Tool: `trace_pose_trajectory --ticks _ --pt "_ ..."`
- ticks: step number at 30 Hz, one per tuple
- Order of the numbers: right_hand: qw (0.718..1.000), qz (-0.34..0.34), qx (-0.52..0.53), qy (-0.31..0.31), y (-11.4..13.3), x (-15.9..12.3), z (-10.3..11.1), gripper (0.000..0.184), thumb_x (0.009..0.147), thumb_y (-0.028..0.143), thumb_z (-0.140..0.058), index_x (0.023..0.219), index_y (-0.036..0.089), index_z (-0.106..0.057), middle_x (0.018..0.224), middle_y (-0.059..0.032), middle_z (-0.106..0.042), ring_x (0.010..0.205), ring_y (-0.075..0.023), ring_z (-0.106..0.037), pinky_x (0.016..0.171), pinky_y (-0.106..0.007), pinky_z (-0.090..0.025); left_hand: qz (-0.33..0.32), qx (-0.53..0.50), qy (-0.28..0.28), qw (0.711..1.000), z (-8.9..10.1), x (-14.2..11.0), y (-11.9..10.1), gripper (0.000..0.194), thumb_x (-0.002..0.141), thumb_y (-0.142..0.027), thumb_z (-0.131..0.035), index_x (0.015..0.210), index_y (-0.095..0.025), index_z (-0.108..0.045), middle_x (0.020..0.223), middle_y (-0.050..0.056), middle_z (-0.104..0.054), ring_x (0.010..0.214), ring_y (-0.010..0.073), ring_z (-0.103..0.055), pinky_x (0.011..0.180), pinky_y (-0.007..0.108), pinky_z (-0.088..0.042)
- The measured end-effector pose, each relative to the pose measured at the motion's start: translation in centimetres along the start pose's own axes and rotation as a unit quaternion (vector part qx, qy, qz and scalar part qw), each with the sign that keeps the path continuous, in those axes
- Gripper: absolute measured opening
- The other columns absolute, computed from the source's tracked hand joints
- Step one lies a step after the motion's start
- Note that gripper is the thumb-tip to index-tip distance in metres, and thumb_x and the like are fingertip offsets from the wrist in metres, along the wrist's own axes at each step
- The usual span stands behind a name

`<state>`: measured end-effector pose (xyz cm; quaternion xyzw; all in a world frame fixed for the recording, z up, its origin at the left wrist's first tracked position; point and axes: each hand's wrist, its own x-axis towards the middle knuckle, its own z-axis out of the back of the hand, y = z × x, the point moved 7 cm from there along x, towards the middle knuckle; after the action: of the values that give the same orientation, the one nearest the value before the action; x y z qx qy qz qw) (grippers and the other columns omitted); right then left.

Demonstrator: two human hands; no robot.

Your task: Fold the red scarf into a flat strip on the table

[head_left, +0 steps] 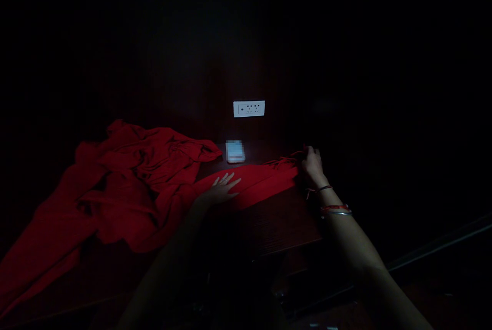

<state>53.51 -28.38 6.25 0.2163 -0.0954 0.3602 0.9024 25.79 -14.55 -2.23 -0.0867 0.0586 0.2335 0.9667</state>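
A long red fringed scarf (261,184) lies across a dark wooden table, its left part bunched in loose folds and its right part spread flatter. My left hand (223,190) rests flat on the smoother stretch, fingers spread. At the fringed right end, my right hand (312,165) has its fingers curled in and closed on the scarf's edge; the fingertips are partly hidden in the dark. Bracelets (336,209) circle my right wrist.
A small lit, pixelated device (235,151) lies behind the scarf. On the dark wall above it is a white power socket (249,108). The table's front edge (288,247) shows faintly. Most of the surroundings are too dark to make out.
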Motion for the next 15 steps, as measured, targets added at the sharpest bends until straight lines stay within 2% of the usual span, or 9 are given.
trace_pose_trajectory --ticks 3,6,9,12,15 --pt "0.998 0.009 -0.057 0.014 1.1 -0.7 -0.7 0.044 0.074 0.013 -0.044 0.117 0.015 -0.042 0.120 -0.0181 -0.034 0.102 -0.0304 -0.041 0.076 -0.038 -0.038 0.003 0.001 -0.011 1.000 0.1 -0.2 0.0 0.065 0.078 -0.060 -0.027 0.133 -0.025 -0.017 0.140 0.011 -0.008 0.126 0.0290 -0.004 0.098 0.050 -0.012" --pt "0.991 0.112 -0.067 0.003 4.2 -1.3 -1.6 0.041 0.078 0.019 -0.042 0.119 0.018 -0.041 0.127 -0.0151 -0.029 0.110 -0.0287 -0.033 0.084 -0.040 -0.034 -0.010 0.029 -0.064 0.997 0.7 -0.2 -0.7 0.062 0.080 -0.059 -0.024 0.132 -0.025 -0.022 0.140 0.010 -0.010 0.127 0.0273 -0.005 0.099 0.048 -0.011" --pt "0.981 0.173 -0.057 0.072 6.0 -1.5 -4.2 0.039 0.080 0.028 -0.043 0.118 0.020 -0.042 0.125 -0.0126 -0.035 0.110 -0.0254 -0.035 0.085 -0.037 -0.034 -0.026 0.054 -0.108 0.992 1.1 -0.1 -1.5 0.061 0.081 -0.058 -0.022 0.132 -0.024 -0.022 0.140 0.009 -0.010 0.127 0.0248 -0.005 0.100 0.045 -0.012" --pt "0.978 0.162 -0.059 0.117 5.7 -1.4 -6.2 0.035 0.080 0.029 -0.044 0.113 0.018 -0.047 0.113 -0.0131 -0.048 0.100 -0.0241 -0.046 0.078 -0.034 -0.038 -0.020 0.054 -0.096 0.994 0.8 0.1 -1.6 0.062 0.081 -0.059 -0.021 0.132 -0.024 -0.020 0.140 0.009 -0.012 0.127 0.0247 -0.007 0.100 0.046 -0.013" --pt "0.978 0.158 -0.052 0.130 4.8 -1.2 -6.8 0.024 0.080 0.021 -0.041 0.099 0.016 -0.055 0.096 -0.0110 -0.057 0.085 -0.0195 -0.054 0.071 -0.028 -0.039 0.001 0.039 -0.054 0.998 0.3 0.2 -1.2 0.064 0.080 -0.060 -0.020 0.133 -0.024 -0.017 0.139 0.009 -0.013 0.127 0.0262 -0.008 0.099 0.049 -0.014"
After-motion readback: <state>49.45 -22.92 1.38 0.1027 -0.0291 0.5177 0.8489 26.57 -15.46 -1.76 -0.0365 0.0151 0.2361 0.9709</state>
